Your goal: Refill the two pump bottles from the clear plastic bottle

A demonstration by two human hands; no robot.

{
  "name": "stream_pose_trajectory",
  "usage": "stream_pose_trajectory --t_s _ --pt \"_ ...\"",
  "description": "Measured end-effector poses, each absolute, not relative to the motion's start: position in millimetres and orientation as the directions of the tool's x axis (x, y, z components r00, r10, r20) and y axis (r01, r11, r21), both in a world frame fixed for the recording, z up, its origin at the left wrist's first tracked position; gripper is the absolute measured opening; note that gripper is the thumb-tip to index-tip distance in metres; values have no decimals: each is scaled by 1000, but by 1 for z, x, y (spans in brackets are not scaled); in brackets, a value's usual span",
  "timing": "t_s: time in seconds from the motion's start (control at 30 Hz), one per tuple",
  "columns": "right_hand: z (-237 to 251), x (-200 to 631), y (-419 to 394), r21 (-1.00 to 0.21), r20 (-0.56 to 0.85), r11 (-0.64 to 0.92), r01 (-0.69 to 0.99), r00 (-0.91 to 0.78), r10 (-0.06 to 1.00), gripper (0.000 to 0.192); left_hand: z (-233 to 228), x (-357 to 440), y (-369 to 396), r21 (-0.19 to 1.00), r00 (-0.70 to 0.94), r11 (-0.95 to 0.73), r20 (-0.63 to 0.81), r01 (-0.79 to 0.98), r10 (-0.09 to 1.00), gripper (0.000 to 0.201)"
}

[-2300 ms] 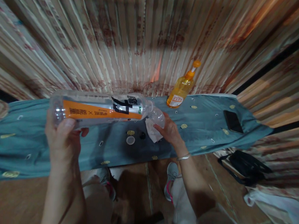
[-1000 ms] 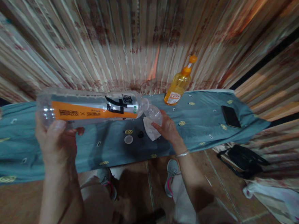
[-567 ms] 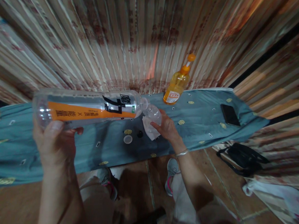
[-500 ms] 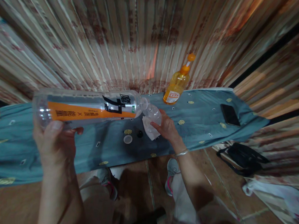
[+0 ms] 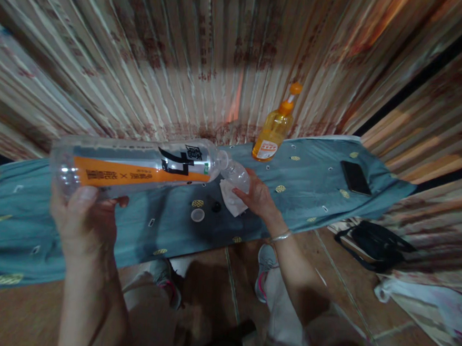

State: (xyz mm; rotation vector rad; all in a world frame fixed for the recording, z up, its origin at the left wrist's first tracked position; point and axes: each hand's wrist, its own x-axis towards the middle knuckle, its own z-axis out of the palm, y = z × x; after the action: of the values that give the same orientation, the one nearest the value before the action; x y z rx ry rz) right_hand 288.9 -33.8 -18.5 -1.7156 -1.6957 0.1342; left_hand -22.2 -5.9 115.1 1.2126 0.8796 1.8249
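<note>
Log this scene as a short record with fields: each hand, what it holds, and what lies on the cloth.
left hand: grips the base of a large clear bottle, held sideways
right hand: holds a small clear container at the bottle's mouth
under the right hand: white tissue
surface: blue cloth
on the cloth: orange bottle, upright; black phone; white cap; dark cap

Before me a table under teal patterned cloth (image 5: 309,184). On it: orange pump bottle (image 5: 273,131) upright at back, black phone (image 5: 355,177) far right, white cap (image 5: 197,215), dark cap (image 5: 216,207), crumpled tissue (image 5: 231,199)
</note>
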Motion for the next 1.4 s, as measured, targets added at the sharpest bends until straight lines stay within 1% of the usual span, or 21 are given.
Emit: stream_pose_trajectory --t_s 0.1,0.27,0.47,0.67,1.03,1.17,1.33,1.4 --pt "-18 289 -33 -548 391 110 829 138 910 63 114 -23 -5 839 -258 -495 439 -225 861 57" --pt "-17 290 -34 -545 402 125 829 127 907 63 119 -21 -7 842 -256 -468 406 -268 877 59" --pt "-18 290 -34 -544 380 108 832 130 916 64 117 -22 -7 842 -263 -467 402 -271 877 42" --pt "-22 291 -34 -518 410 118 847 125 904 65 116 -23 -6 840 -261 -464 398 -282 879 37" --pt "-20 291 -34 -518 412 129 846 115 904 64 114 -25 -4 833 -254 -495 438 -245 862 44" --pt "-18 291 -35 -526 404 131 840 112 908 62 115 -24 -3 835 -259 -491 431 -249 864 48" --pt "-15 290 -35 -541 378 104 834 131 917 64 114 -24 -3 840 -268 -482 419 -247 868 45" --pt "-15 289 -35 -540 366 94 836 133 921 65 113 -24 -4 838 -256 -490 432 -241 865 47"
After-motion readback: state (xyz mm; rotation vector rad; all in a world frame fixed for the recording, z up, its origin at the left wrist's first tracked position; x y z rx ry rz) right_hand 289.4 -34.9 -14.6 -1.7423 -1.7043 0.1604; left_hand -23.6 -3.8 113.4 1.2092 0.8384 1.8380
